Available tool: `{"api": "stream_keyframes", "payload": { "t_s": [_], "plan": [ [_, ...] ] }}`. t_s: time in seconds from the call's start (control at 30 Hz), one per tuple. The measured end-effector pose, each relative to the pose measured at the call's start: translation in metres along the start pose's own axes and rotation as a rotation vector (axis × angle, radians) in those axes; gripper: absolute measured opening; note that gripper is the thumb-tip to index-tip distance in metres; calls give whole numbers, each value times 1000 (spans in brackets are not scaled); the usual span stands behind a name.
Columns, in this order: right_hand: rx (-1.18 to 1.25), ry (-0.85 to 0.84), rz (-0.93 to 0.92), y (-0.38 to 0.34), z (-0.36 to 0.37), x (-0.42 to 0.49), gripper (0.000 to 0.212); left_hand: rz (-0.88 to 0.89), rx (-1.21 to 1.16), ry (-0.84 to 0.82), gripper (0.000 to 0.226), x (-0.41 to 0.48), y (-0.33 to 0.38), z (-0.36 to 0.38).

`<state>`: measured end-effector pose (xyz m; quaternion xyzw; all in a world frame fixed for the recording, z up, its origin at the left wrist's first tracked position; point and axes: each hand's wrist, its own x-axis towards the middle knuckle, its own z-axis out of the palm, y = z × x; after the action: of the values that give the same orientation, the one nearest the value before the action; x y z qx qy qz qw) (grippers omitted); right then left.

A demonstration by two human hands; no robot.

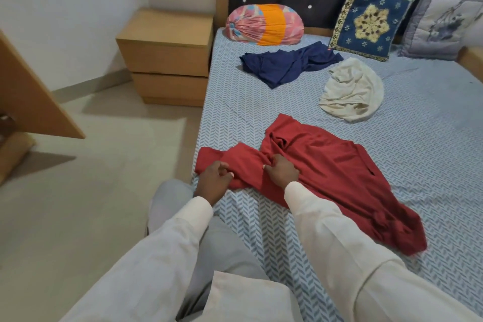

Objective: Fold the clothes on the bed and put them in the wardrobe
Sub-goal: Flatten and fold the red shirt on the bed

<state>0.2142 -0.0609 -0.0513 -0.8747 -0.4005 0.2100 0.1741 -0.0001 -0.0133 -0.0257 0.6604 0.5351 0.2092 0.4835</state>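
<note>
A red shirt [337,162] lies spread and rumpled on the near part of the bed [431,138], one sleeve reaching to the left edge. My left hand [213,178] pinches that sleeve near the mattress edge. My right hand [281,171] grips a bunched fold of the shirt near its collar. Farther up the bed lie a crumpled navy garment [285,63] and a cream garment [352,90], both unfolded.
A pink and orange bolster [264,25], a blue embroidered cushion [371,19] and a grey cushion [441,26] lean at the headboard. A wooden bedside cabinet [167,60] stands left of the bed. A wooden door panel [34,97] juts in at far left over tiled floor.
</note>
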Motion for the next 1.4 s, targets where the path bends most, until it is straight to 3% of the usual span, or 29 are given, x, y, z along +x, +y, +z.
{"api": "stream_keyframes", "payload": {
  "t_s": [0.1, 0.23, 0.33, 0.43, 0.47, 0.53, 0.6, 0.73, 0.83, 1.03, 1.17, 1.27, 1.4],
  "plan": [
    [136, -13, -135, -11, -8, -5, 8, -87, -213, 67, 26, 4, 1, -1],
    [347, -164, -330, -22, -15, -31, 10, -156, -431, 38, 37, 5, 9, 1],
    [427, -340, -447, -24, -15, -52, 27, -148, -449, -1, 51, 3, 12, -1],
    [345, -363, -609, -26, -12, -64, 50, -170, -398, -57, 61, 3, 11, -4],
    [317, -338, -653, -26, -11, -67, 52, -174, -382, -63, 57, 4, 10, -4],
    [295, -298, -718, -25, -6, -70, 47, -161, -379, -62, 29, 4, 6, -3],
    [258, -263, -727, -22, -2, -73, 44, -136, -431, -68, 10, 1, 5, -5],
    [342, -242, -563, -20, 4, -85, 36, -117, -653, -91, 13, -6, 13, -10],
    [476, -205, -357, -27, 13, -88, 59, -131, -731, -141, 11, -8, 15, -12],
    [841, -144, -153, -42, 23, -82, 48, -128, -576, -95, 22, -9, 10, -11],
    [670, -75, -325, -44, 15, -86, 45, 212, -110, 29, 48, -9, 11, -16],
    [565, -20, -473, -49, 10, -92, 39, 432, 95, -113, 60, -9, 17, -30],
    [614, -14, -481, -52, 17, -99, 35, 496, 231, -288, 47, -10, 18, -55]
  ]
}}
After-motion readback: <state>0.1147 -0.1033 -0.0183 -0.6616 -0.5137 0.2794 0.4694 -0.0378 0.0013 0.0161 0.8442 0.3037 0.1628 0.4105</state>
